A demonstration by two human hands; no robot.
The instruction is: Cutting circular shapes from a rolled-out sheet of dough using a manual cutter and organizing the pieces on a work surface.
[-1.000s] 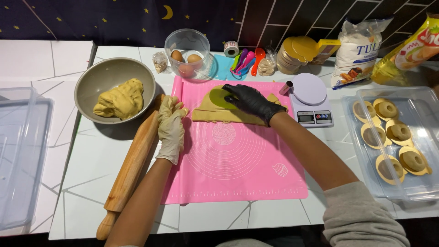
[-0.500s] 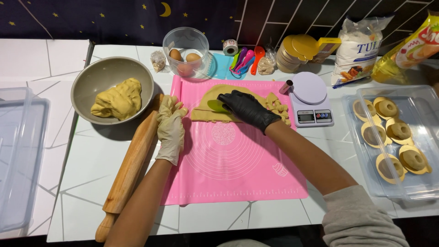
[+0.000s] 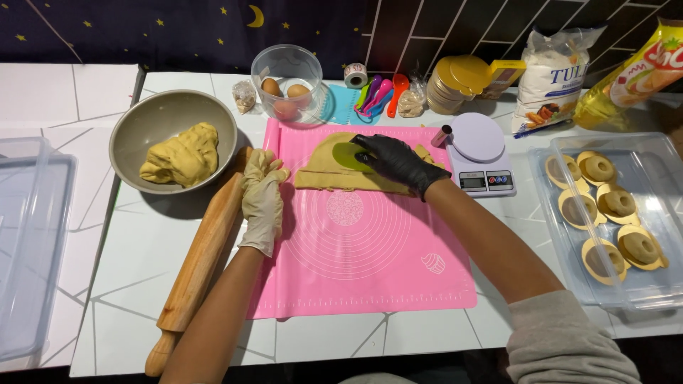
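Right hand (image 3: pixel 398 162) grips green cutter (image 3: pixel 350 156), half hidden, on dough sheet (image 3: pixel 334 174). Left hand (image 3: pixel 262 195) flat, empty, at mat (image 3: pixel 370 249) nine o'clock edge.

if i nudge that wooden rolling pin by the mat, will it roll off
The rolling pin is round and lies loose on the smooth white table, so it would probably roll sideways. The pink mat edge and the left hand beside it might stop it. It looks solid, likely heavy.
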